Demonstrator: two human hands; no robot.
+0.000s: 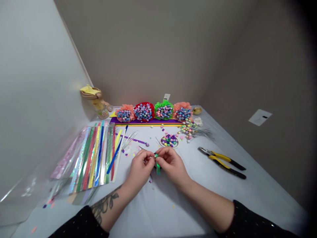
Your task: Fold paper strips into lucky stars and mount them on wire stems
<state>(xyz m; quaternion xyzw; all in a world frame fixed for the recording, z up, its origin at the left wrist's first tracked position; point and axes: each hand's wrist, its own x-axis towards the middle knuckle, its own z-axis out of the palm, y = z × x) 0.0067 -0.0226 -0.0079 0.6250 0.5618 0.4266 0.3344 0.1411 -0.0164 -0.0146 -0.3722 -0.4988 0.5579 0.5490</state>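
Observation:
Both hands meet over the middle of the white table. A short shiny green paper strip [158,169] hangs down between them. My left hand [141,165] pinches at the strip's upper end with thumb and forefinger. Opposite it, my right hand [171,164] also has thumb and forefinger closed on the green strip. Something dark shows just under the fingertips, too covered to name. Beyond the hands stands a small round dish [169,140] of colourful folded paper stars. A purple strip [133,138] with a folded end lies to its left.
Plastic-sleeved coloured strips [91,155] spread across the left side. Yellow-and-black pliers [223,162] lie at right. Several star bouquets [144,111] line the back, with wired stars [189,129] nearby. A cup [100,105] stands back left. Paper scraps dot the table.

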